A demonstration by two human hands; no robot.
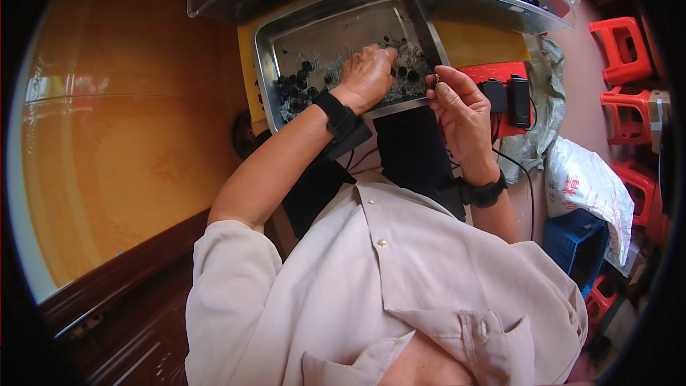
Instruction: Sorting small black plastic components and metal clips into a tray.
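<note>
A shallow metal tray (314,33) lies in front of me, with black round caps (294,91) and many thin grey screw-like pieces (336,70) scattered along its near side. Inside it, my left hand (368,75) is low over these pieces with its fingers curled in; whatever they grip is hidden. Just off the tray's right edge, my right hand (461,109) is raised, thumb and forefinger pinched on a small dark piece (433,80) too small to name. Both wrists wear black bands.
Clear bins stand beyond the tray; the right one (493,6) holds black caps. Right of the tray, black adapters (519,101) with cables rest on a red stool (475,73). Further right are a white sack (587,189), a blue crate (575,246) and red stools (620,50).
</note>
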